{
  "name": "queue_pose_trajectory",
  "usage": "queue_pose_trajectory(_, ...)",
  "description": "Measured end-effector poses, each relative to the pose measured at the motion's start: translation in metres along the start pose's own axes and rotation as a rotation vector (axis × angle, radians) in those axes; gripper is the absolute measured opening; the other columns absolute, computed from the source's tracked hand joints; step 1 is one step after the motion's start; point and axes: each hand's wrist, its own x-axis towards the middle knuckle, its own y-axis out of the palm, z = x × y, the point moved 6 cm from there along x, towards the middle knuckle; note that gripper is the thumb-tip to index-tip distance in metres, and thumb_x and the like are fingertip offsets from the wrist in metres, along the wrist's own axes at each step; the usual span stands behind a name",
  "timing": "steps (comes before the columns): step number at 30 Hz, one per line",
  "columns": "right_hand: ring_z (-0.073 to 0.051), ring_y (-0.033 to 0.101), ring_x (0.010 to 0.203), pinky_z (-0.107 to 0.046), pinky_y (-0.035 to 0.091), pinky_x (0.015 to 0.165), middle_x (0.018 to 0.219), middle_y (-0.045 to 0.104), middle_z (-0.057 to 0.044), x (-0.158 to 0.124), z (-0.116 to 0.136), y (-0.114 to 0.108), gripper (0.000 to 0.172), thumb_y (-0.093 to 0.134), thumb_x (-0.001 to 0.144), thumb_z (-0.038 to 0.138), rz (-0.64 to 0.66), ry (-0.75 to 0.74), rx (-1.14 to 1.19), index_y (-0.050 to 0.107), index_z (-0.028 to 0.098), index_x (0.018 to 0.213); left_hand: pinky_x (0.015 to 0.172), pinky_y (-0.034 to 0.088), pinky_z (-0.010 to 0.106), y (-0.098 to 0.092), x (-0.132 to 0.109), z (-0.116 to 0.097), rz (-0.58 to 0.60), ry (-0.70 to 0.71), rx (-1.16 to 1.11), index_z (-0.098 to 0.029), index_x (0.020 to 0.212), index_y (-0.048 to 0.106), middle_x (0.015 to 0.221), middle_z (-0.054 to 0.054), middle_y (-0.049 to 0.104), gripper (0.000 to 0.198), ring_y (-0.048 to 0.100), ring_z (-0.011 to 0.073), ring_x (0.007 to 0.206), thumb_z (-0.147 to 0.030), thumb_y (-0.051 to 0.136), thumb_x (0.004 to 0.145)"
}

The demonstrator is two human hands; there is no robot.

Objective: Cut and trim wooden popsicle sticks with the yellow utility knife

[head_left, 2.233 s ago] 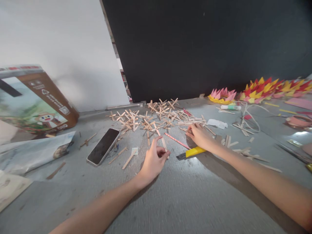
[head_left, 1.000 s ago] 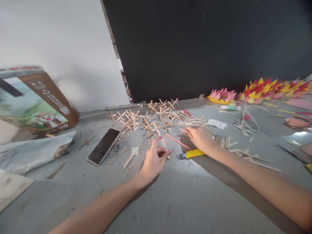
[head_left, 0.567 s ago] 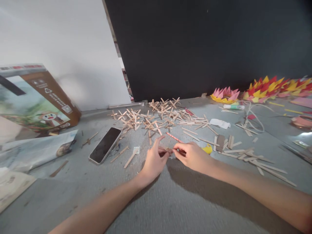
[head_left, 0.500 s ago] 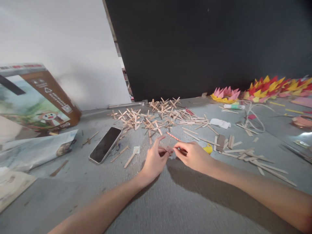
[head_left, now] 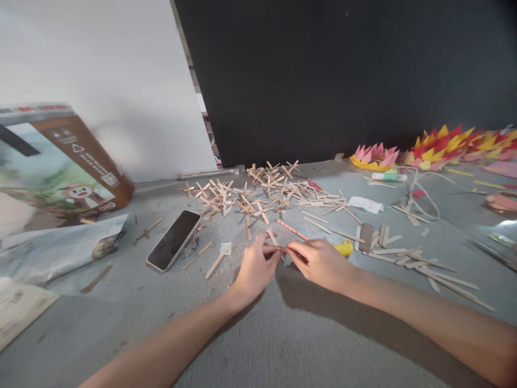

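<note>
My left hand (head_left: 256,264) is closed in a pinch on a wooden craft stick (head_left: 272,237), which slants up and away from the fingers. Close beside it, the fingertips of my right hand (head_left: 319,261) are pinched at a second craft stick (head_left: 281,250) that seems to cross the first. Where the two sticks meet is partly covered by my fingers. A red-and-white patterned thin rod (head_left: 291,229) lies just behind my right hand. Beyond that wrist is a yellow object (head_left: 344,248), mostly hidden.
Crossed craft sticks (head_left: 226,196) are heaped at the back, with loose sticks (head_left: 404,258) at the right. A phone (head_left: 173,240) lies left, near a box (head_left: 68,167). Paper flowers (head_left: 375,156), a glue stick (head_left: 388,177) and a white cable (head_left: 428,188) sit at the back right.
The stick in my left hand now points up and away, showing more clearly. My right hand has shifted slightly right, and my left fingers have drawn in.
</note>
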Motion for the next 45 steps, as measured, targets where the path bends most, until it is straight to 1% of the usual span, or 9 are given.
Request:
queue_pose_trajectory(10,-0.013,0.046,0.054,-0.030,0.028,0.060,0.064,0.061,0.000,0.002,0.003,-0.005,0.030,0.046,0.105,0.022,0.104,0.050,0.024,0.064,0.021,0.081,0.077,0.055,0.029,0.004,-0.004,-0.004,0.050,0.097,0.124,-0.021,0.126,0.064,0.083,0.002,0.080,0.028,0.077,0.0196,0.079,-0.022,0.056,0.099)
queue_pose_trajectory(15,-0.013,0.045,0.053,-0.031,0.026,0.059,0.060,0.059,0.001,0.004,0.007,-0.013,0.032,0.049,0.103,0.019,0.180,0.045,0.013,0.060,0.021,0.073,0.084,0.055,0.028,0.006,-0.008,-0.010,0.058,0.160,0.139,-0.022,0.127,0.066,0.101,0.006,0.081,0.030,0.078,0.0194,0.093,-0.019,0.056,0.099)
queue_pose_trajectory(17,-0.013,0.047,0.054,-0.031,0.027,0.060,0.062,0.062,0.000,0.002,0.008,-0.008,0.031,0.048,0.104,0.018,0.158,0.035,-0.003,0.062,0.021,0.076,0.083,0.055,0.028,0.005,-0.008,-0.010,0.052,0.157,0.146,-0.021,0.127,0.066,0.098,0.005,0.082,0.030,0.078,0.0191,0.091,-0.018,0.055,0.099)
queue_pose_trajectory(22,-0.015,0.059,0.060,-0.030,0.031,0.062,0.074,0.073,-0.004,-0.004,0.007,0.010,0.024,0.046,0.104,0.014,0.094,0.034,0.005,0.068,0.019,0.096,0.069,0.051,0.026,0.002,-0.007,-0.009,0.025,0.108,0.198,-0.017,0.130,0.064,0.069,-0.001,0.074,0.034,0.068,0.0166,0.063,-0.018,0.053,0.097)
queue_pose_trajectory(27,-0.015,0.061,0.061,-0.029,0.032,0.062,0.072,0.073,-0.004,0.003,0.006,0.006,0.024,0.052,0.102,0.013,0.177,0.058,0.009,0.067,0.020,0.085,0.077,0.051,0.025,0.009,-0.009,-0.010,0.081,0.139,0.193,-0.017,0.136,0.062,0.072,-0.001,0.075,0.039,0.071,0.0159,0.071,-0.019,0.054,0.097)
queue_pose_trajectory(29,-0.016,0.063,0.062,-0.030,0.032,0.063,0.075,0.074,-0.004,0.005,0.007,0.004,0.023,0.051,0.103,0.014,0.180,0.051,-0.030,0.068,0.019,0.089,0.075,0.051,0.024,0.010,-0.009,-0.009,0.077,0.132,0.207,-0.017,0.136,0.062,0.073,-0.001,0.076,0.039,0.070,0.0153,0.069,-0.019,0.053,0.098)
queue_pose_trajectory(32,-0.017,0.064,0.065,-0.031,0.032,0.064,0.080,0.075,-0.006,0.006,0.009,0.003,0.022,0.049,0.107,0.020,0.144,0.001,-0.091,0.067,0.019,0.095,0.071,0.049,0.024,0.007,-0.008,-0.007,0.036,0.108,0.214,-0.016,0.132,0.063,0.071,-0.001,0.075,0.036,0.068,0.0148,0.064,-0.018,0.055,0.096)
queue_pose_trajectory(36,-0.017,0.059,0.063,-0.033,0.030,0.065,0.067,0.066,-0.003,0.003,0.009,-0.005,0.037,0.043,0.110,0.032,0.051,-0.041,-0.158,0.060,0.020,0.080,0.067,0.050,0.023,0.000,-0.005,-0.004,-0.037,0.068,0.115,-0.017,0.130,0.061,0.074,-0.001,0.078,0.034,0.071,0.0152,0.066,-0.020,0.056,0.097)
queue_pose_trajectory(45,-0.016,0.054,0.057,-0.035,0.026,0.063,0.065,0.063,-0.004,-0.003,0.010,0.006,0.032,0.041,0.108,0.021,0.047,-0.103,-0.219,0.059,0.018,0.081,0.079,0.052,0.024,0.006,-0.010,-0.013,0.047,0.182,0.199,-0.018,0.130,0.063,0.075,-0.002,0.075,0.033,0.071,0.0141,0.073,-0.017,0.055,0.098)
